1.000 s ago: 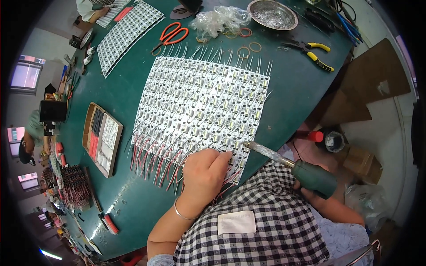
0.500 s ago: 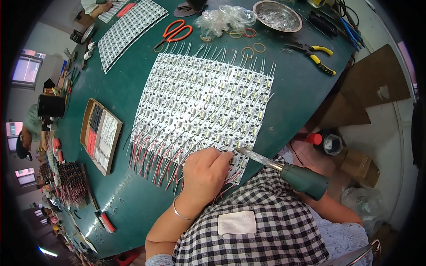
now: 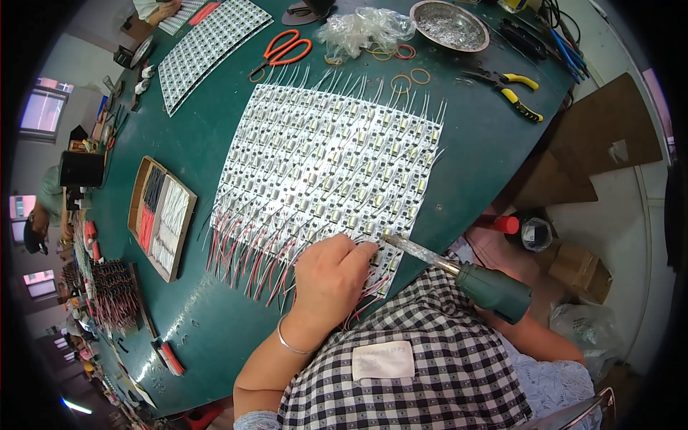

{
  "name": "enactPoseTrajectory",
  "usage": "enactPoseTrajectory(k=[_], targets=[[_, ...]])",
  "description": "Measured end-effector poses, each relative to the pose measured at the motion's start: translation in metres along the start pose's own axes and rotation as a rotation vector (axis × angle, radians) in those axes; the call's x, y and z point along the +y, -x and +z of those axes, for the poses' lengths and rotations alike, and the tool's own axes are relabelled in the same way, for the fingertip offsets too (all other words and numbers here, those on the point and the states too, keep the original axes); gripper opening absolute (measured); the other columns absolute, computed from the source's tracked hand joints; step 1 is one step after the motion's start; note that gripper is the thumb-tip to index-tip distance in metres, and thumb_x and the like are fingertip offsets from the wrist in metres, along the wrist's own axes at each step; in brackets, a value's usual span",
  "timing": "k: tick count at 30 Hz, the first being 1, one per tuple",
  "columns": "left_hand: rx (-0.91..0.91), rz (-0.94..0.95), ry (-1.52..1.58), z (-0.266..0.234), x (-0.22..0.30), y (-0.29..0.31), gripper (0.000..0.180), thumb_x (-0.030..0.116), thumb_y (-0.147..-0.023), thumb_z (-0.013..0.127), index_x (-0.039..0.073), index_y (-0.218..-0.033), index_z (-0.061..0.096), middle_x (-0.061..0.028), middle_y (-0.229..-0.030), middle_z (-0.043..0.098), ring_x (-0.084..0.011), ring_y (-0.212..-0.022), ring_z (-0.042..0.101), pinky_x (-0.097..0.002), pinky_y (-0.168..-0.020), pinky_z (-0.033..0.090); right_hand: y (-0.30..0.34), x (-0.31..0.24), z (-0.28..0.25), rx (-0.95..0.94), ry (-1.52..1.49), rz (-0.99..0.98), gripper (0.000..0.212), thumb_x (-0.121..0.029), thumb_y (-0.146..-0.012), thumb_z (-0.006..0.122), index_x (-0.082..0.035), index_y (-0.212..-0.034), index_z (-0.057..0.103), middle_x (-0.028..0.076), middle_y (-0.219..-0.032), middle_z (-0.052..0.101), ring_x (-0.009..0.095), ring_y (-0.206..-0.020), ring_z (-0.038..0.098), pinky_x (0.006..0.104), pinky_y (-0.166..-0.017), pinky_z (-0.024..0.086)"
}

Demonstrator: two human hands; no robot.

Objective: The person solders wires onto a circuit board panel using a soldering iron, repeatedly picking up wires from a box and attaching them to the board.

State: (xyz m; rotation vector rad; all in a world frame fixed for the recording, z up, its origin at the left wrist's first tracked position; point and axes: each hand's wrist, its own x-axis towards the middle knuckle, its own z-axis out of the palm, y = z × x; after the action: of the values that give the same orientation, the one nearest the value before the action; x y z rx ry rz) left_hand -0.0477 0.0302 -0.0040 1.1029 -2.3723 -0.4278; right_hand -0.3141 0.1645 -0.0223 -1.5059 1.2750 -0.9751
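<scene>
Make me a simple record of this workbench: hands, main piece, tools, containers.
Left hand: on the board sheet, fingers curled
Right hand: mostly hidden behind the green-handled soldering iron, apparently gripping it
Iron's tip: at the sheet's lower-right part; contact unclear
Board sheet: white, wires at near and far edges
Other tools: orange-handled scissors, yellow-and-black pliers
Containers: shallow divided box, left of the sheet; metal bowl, beyond it

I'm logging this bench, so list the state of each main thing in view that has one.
Near circuit-board panel: lying component side up
Left hand: curled, touching the near panel
Soldering iron: held, tip at the near panel; power unclear
Right hand: closed around the iron's handle, mostly hidden
Scissors: lying flat; blades unclear
Pliers: handles spread
Wire tray: lidless, stocked
Metal bowl: uncovered, with contents
Clear plastic bag: crumpled
</scene>
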Motion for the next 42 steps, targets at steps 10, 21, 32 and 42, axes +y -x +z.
enactPoseTrajectory(k=[10,21,32,42], targets=[[-0.011,-0.004,-0.014,-0.001,0.001,-0.001,0.021,-0.002,-0.063,0.065,0.009,-0.081,0.067,-0.0041,-0.062,0.050,-0.0215,-0.054,0.051,-0.0327,-0.046,0.040,0.003,0.007,-0.002,-0.003,0.174,-0.088,0.045,-0.008,-0.077,0.070,0.004,-0.115,0.049,0.016,-0.107,0.061,0.023,-0.093,0.063,0.0312,-0.079,0.050],[-0.023,-0.005,-0.021,-0.001,0.000,-0.001,0.019,-0.001,-0.064,0.066,0.009,-0.080,0.067,-0.0040,-0.062,0.049,-0.0215,-0.054,0.051,-0.0327,-0.046,0.040,-0.023,-0.030,-0.002,-0.051,-0.104,0.184,0.015,-0.007,-0.082,0.064,0.002,-0.093,0.062,0.010,-0.088,0.065,0.015,-0.079,0.064,0.0238,-0.069,0.050],[0.052,0.002,0.022,0.000,0.004,0.000,0.019,0.000,-0.064,0.068,0.009,-0.080,0.067,-0.0031,-0.066,0.053,-0.0205,-0.058,0.052,-0.0321,-0.051,0.041,-0.020,-0.030,-0.006,-0.017,-0.095,0.094,0.015,-0.009,-0.081,0.062,0.001,-0.092,0.061,0.010,-0.083,0.063,0.018,-0.073,0.062,0.0252,-0.065,0.048],[0.061,0.085,-0.139,0.002,0.010,0.000,0.025,0.004,-0.062,0.070,0.016,-0.084,0.065,0.0043,-0.072,0.053,-0.0152,-0.070,0.052,-0.0330,-0.073,0.036,-0.001,-0.006,-0.008,-0.020,0.122,-0.004,0.022,-0.011,-0.078,0.065,0.000,-0.097,0.063,0.011,-0.088,0.065,0.022,-0.077,0.064,0.0285,-0.068,0.050]])
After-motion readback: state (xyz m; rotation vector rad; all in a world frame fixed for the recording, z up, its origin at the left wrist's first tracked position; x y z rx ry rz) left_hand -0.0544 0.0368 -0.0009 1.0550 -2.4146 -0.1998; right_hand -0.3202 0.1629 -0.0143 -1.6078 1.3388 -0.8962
